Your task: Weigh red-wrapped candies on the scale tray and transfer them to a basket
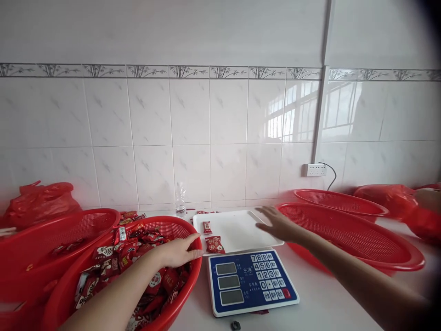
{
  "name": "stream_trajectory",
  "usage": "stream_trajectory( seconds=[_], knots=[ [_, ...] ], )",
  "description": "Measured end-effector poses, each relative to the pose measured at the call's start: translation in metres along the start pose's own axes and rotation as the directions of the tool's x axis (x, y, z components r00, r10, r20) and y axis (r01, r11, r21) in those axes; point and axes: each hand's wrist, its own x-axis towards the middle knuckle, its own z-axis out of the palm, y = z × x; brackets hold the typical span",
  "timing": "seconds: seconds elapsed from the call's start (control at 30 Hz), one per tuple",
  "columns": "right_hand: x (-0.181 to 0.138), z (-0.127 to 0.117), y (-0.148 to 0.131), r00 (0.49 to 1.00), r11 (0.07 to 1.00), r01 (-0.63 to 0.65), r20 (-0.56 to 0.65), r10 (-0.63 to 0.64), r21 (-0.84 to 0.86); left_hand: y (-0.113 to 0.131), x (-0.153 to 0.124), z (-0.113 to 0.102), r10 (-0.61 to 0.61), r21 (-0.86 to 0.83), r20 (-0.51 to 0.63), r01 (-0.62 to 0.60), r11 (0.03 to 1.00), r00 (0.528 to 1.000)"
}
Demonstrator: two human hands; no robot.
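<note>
My left hand (181, 251) reaches over the right rim of a red plastic basket (198, 271) heaped with small red wrapped packets (129, 250). Its thumb and forefinger point apart toward a white tray (241, 230), and I see nothing between them. My right hand (275, 222) hovers at the tray's right end, fingers spread and holding nothing. On the left part of the tray lie a small red-and-white packet (206, 227) and a larger red packet (214, 245). A blue digital scale panel (253, 280) sits directly in front of the tray.
Another red basket (103, 216) stands at far left, with a red plastic bag (44, 200) behind it. Two red baskets, one nearer (347, 230) and one behind (341, 202), are on the right. A clear bottle (180, 200) is by the tiled wall. Someone else's fingers show at the left edge.
</note>
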Motion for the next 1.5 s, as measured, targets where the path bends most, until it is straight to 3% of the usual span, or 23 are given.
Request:
stream_trajectory(
  seconds=[0.07, 0.13, 0.2, 0.3, 0.6, 0.83, 1.0, 1.27, 1.4, 1.5],
  knots=[
    [0.004, 0.008, -0.043, 0.973, 0.976, 0.19, 0.112, -0.202, 0.106, 0.0, 0.0, 0.0, -0.005, 0.007, -0.004, 0.005, 1.0, 1.0],
    [0.008, 0.015, -0.081, 0.916, 0.936, 0.292, 0.222, -0.333, 0.198, 0.0, 0.0, 0.0, -0.002, 0.003, -0.007, 0.002, 1.0, 1.0],
    [0.015, 0.023, -0.109, 0.867, 0.908, 0.337, 0.293, -0.403, 0.25, 0.001, 0.0, 0.001, -0.004, -0.008, -0.01, 0.004, 1.0, 1.0],
    [0.03, 0.038, -0.132, 0.837, 0.897, 0.362, 0.335, -0.433, 0.255, 0.001, 0.0, 0.001, -0.001, -0.028, -0.009, 0.001, 1.0, 1.0],
    [0.056, 0.059, -0.134, 0.935, 0.925, 0.337, 0.056, -0.351, 0.177, 0.002, 0.0, 0.0, -0.009, -0.04, 0.004, 0.009, 0.999, 1.0],
    [0.054, 0.056, -0.126, 0.959, 0.948, 0.284, -0.058, -0.279, 0.14, 0.001, 0.001, 0.0, -0.014, -0.045, 0.015, 0.015, 0.999, 1.0],
    [0.045, 0.038, -0.092, 0.966, 0.964, 0.208, -0.191, -0.176, 0.163, 0.001, 0.0, 0.001, 0.0, -0.047, 0.014, 0.001, 0.999, 1.0],
    [0.015, -0.009, 0.033, 0.917, 0.979, -0.159, -0.349, 0.193, 0.126, -0.001, 0.002, 0.0, 0.001, -0.051, 0.027, 0.0, 0.999, 1.0],
    [-0.009, -0.011, 0.089, 0.886, 0.952, -0.295, -0.352, 0.303, 0.077, -0.002, 0.004, -0.001, -0.02, -0.113, 0.043, 0.025, 0.993, 0.999],
    [-0.021, -0.006, 0.114, 0.868, 0.927, -0.373, -0.339, 0.362, 0.035, -0.003, 0.004, -0.001, -0.011, -0.156, 0.056, 0.02, 0.988, 0.998]
  ],
)
